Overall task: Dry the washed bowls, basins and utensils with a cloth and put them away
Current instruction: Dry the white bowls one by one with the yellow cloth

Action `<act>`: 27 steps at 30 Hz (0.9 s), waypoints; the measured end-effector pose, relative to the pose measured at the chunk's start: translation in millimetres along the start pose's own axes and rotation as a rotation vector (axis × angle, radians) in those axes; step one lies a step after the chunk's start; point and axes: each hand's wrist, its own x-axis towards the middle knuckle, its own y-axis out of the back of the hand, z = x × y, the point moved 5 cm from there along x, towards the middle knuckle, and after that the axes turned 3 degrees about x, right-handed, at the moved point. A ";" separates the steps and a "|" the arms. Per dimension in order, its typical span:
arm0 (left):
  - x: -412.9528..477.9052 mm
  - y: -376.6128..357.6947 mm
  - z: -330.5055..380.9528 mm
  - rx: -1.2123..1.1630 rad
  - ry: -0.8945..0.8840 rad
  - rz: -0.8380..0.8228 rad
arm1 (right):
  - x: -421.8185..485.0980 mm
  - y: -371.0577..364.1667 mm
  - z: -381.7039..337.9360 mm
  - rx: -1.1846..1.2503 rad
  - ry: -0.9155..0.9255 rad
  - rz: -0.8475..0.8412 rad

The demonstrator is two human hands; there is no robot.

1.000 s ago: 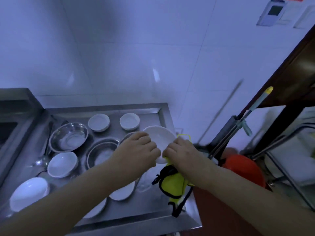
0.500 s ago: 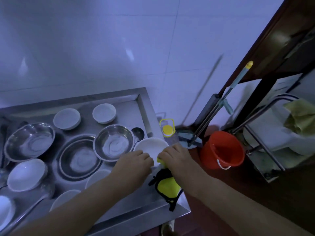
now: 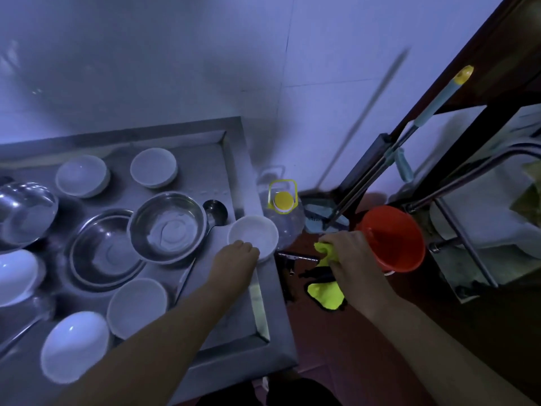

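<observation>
A steel desk (image 3: 205, 159) with a raised rim fills the left of the view and carries the washed things. Off the desk's right edge, on the floor, stands a red bucket (image 3: 392, 238), with a mop (image 3: 409, 136) leaning against the wall behind it. In the middle of the desk a steel basin (image 3: 167, 227) sits tilted on the rim of a second basin (image 3: 102, 253); a third basin (image 3: 23, 215) is at the desk's left side. Several small bowls (image 3: 80, 175) stand along the desk's back and front. A clear jug with a yellow cap (image 3: 282, 200) stands on the floor just beside the desk's right edge.

The white bowl (image 3: 253, 237) is at the desk's right rim, upright. The left hand (image 3: 237, 259) holds it, fingers curled over its near edge. The right hand (image 3: 354, 256) is beyond the desk's right edge, apart from the bowl, fist closed round a yellow cloth (image 3: 325, 294) with black trim that hangs below it. A ladle (image 3: 215, 212) lies on the desk between the middle basin and the white bowl.
</observation>
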 end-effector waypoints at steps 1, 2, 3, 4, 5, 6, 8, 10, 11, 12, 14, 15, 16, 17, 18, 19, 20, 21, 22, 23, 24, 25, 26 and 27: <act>1.6 -3.9 3.3 0.000 -0.004 -0.005 | -0.3 -1.2 3.6 0.023 0.013 0.008; 2.7 -7.7 5.4 -0.001 -0.003 -0.007 | -0.5 -2.4 7.0 0.044 0.023 0.003; 3.8 -10.2 6.8 0.000 0.002 -0.008 | 0.0 -4.3 11.4 0.065 0.026 -0.014; 5.0 -12.9 7.6 0.000 0.009 -0.005 | 0.8 -6.7 15.5 0.078 0.030 -0.036; 6.1 -15.2 8.4 -0.002 0.014 0.003 | 1.6 -10.2 19.5 0.088 0.031 -0.062; 7.1 -17.2 9.3 -0.004 0.015 0.016 | 2.9 -13.3 22.9 0.096 0.030 -0.083; 8.1 -18.3 11.6 0.007 0.002 0.063 | 6.2 -18.4 27.4 0.123 0.033 -0.118; 8.6 -17.9 13.2 0.023 -0.016 0.121 | 10.0 -20.6 27.9 0.146 0.051 -0.149; 9.2 -18.8 13.5 0.026 -0.024 0.135 | 11.7 -21.3 27.8 0.150 0.065 -0.155; 9.5 -20.4 13.5 0.025 -0.028 0.139 | 13.1 -21.3 26.6 0.154 0.081 -0.158; 8.9 -22.5 11.8 0.017 -0.010 0.138 | 16.0 -21.3 22.5 0.168 0.110 -0.160; 7.1 -22.4 11.2 0.004 0.002 0.149 | 17.2 -21.8 19.8 0.171 0.127 -0.163; 4.0 -20.7 10.8 -0.019 0.008 0.171 | 18.5 -22.9 16.7 0.170 0.148 -0.171; -1.1 -17.7 10.1 -0.048 0.016 0.196 | 19.7 -24.9 13.3 0.172 0.165 -0.187; -9.0 -12.6 9.0 -0.079 0.031 0.223 | 20.7 -27.7 10.0 0.179 0.177 -0.206; -19.3 -7.3 6.0 -0.108 0.060 0.248 | 21.9 -30.5 6.5 0.191 0.180 -0.228; -32.1 -3.0 0.6 -0.131 0.105 0.269 | 23.1 -33.5 2.1 0.201 0.183 -0.244; -46.5 -0.7 -9.1 -0.146 0.174 0.277 | 24.5 -36.7 -3.5 0.207 0.187 -0.256; -62.2 -0.2 -22.0 -0.155 0.267 0.277 | 25.6 -40.3 -10.6 0.212 0.197 -0.268; -79.0 -1.4 -37.7 -0.164 0.370 0.276 | 26.2 -43.9 -18.2 0.219 0.201 -0.283; -96.4 -4.0 -55.2 -0.171 0.472 0.276 | 26.6 -47.5 -27.0 0.227 0.207 -0.297; -113.7 -6.3 -73.3 -0.162 0.561 0.271 | 26.3 -51.2 -36.4 0.238 0.211 -0.312; -129.7 -9.3 -91.3 -0.128 0.630 0.250 | 25.5 -54.5 -46.0 0.245 0.224 -0.317; -145.4 -13.7 -108.8 -0.086 0.688 0.212 | 24.3 -57.8 -55.8 0.249 0.235 -0.317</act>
